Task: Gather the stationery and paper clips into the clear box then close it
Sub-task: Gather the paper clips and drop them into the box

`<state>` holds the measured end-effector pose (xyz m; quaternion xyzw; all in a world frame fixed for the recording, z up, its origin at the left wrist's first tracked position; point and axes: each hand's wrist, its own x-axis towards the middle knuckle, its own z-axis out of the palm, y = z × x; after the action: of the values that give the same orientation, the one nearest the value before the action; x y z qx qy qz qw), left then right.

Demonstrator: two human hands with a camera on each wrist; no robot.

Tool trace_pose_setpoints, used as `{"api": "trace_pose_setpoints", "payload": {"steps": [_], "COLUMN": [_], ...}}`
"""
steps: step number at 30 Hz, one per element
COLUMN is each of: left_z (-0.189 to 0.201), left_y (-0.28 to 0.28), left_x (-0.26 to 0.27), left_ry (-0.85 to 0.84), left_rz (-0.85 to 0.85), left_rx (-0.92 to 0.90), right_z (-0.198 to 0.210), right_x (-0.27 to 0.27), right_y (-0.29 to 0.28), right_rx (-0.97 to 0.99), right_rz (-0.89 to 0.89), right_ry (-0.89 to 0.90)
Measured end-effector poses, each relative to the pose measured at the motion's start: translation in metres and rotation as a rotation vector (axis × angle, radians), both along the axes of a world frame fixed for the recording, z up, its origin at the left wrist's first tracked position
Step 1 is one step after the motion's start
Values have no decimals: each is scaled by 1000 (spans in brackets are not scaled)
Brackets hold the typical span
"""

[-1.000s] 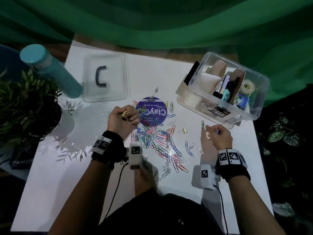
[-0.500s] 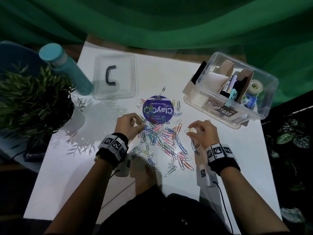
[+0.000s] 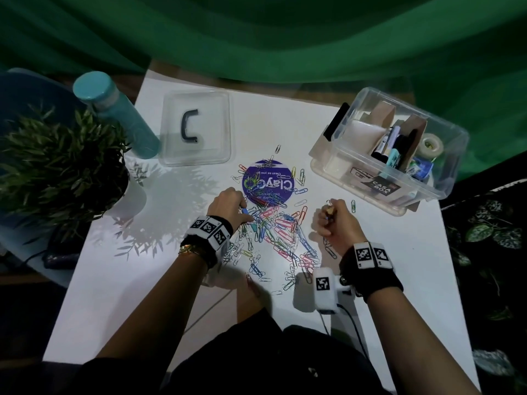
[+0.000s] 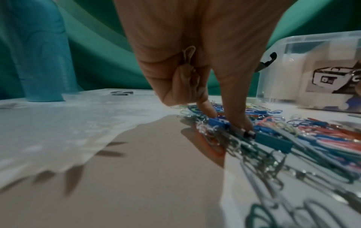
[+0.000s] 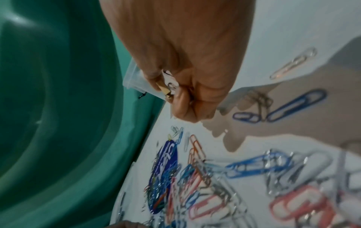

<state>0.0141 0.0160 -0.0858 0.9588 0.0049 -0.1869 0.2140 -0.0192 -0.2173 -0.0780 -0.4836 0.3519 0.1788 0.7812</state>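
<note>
The head camera looks steeply down from above the white table (image 3: 285,115), with the paper clips (image 3: 273,223) mid-frame and the clear box (image 3: 399,155) beyond them to the right. The left wrist camera sits low, almost at table level, close behind the left hand (image 4: 195,50), facing across the clips toward the box (image 4: 312,69). The right wrist camera, rolled sideways, peers past the right hand (image 5: 185,54). All three views share the clip pile.

Paper clips (image 3: 273,223): coloured, scattered mid-table.
Clear box (image 3: 445,178): open, holds stationery, far right.
Lid (image 3: 196,155): flat, far left.
</note>
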Motion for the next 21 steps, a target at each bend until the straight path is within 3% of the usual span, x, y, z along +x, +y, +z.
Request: {"api": "trace_pose_setpoints", "payload": {"steps": [2,8,14,18,21], "left_z": [-2,-9,-10,-6,-5], "left_y": [2,10,13,14,15], "left_x": [0,-3,-3,-2,-3], "left_ry": [34,-20,-22,9,20], "left_rz": [-8,-51,-57,-82,-104], "left_rx": [-8,-92,-60,-24,-23], "right_z": [-1,3,-15,-14,-10], "right_x": [2,1,-16,-19,-15], "right_y": [13,67,100,82,73], "right_rx": [62,-166,-995,-1307,-1272], "right_rz": [112,621,1222,1139,1053], "right_ry": [-5,-151,-406,-345,-419]}}
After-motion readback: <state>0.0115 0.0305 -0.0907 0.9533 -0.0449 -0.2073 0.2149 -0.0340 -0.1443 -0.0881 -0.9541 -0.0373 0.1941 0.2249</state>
